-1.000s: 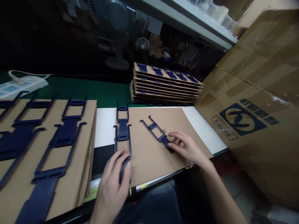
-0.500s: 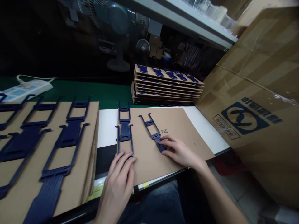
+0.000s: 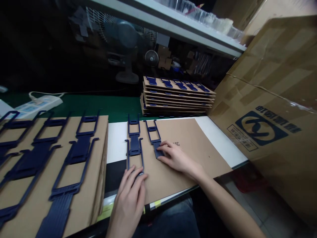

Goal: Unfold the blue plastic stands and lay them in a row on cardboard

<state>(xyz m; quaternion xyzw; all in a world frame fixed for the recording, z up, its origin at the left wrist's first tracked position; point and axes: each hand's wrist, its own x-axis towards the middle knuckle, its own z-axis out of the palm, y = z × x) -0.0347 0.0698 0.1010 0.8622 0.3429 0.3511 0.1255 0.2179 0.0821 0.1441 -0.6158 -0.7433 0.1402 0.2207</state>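
Two dark blue plastic brackets, each with an open frame and a ribbed plate, lie end to end along the left edge of a cardboard sheet (image 3: 195,155). My left hand (image 3: 130,196) has its curled fingers over the near end of the lower bracket (image 3: 142,160), hiding its plate. The upper bracket (image 3: 135,144) touches it at the far side. To their right, my right hand (image 3: 174,157) pinches the ribbed plate of another blue plastic bracket (image 3: 158,150), whose hooked frame points away from me. My right fingertips partly cover this plate.
On the left, a thick cardboard stack (image 3: 99,185) bears several blue brackets. Behind the sheet stands a layered pile of cardboard and brackets (image 3: 178,96). A large carton (image 3: 274,99) rises at the right, under a shelf edge (image 3: 173,24). A power strip (image 3: 41,105) lies at back left.
My right hand has shifted the bracket left and turned it nearly parallel to the pair. My left hand stays on the lower bracket. The camera view has tilted slightly.
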